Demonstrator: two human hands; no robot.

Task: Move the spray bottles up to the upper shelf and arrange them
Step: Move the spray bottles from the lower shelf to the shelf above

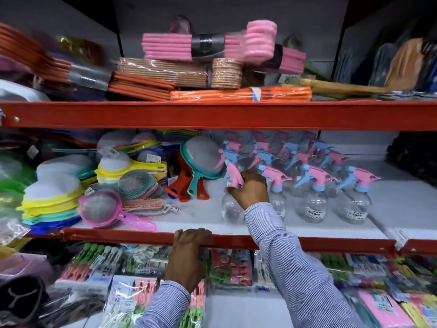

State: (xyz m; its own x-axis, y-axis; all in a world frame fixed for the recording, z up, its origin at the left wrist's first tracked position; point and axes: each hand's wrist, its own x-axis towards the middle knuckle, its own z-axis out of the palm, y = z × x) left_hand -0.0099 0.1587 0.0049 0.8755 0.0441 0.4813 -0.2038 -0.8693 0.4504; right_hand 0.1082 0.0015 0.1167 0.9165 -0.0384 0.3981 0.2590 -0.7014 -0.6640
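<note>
Several clear spray bottles (314, 197) with pink and blue trigger heads stand in rows on the right half of the middle shelf (189, 223). My right hand (250, 189) is closed around the neck of the front-left spray bottle (230, 209), just under its pink trigger. My left hand (189, 252) grips the red front rail (118, 235) of that same shelf, fingers curled over the edge. The upper shelf (212, 114), above a red rail, is stacked with cloth packs.
Pink, orange and tan cloth bundles (212, 74) crowd the upper shelf. Plastic sieves and strainers (106, 185) fill the left of the middle shelf. Packs of clothes pegs (142, 280) lie on the bottom shelf. White shelf surface shows at the right of the bottles (402, 197).
</note>
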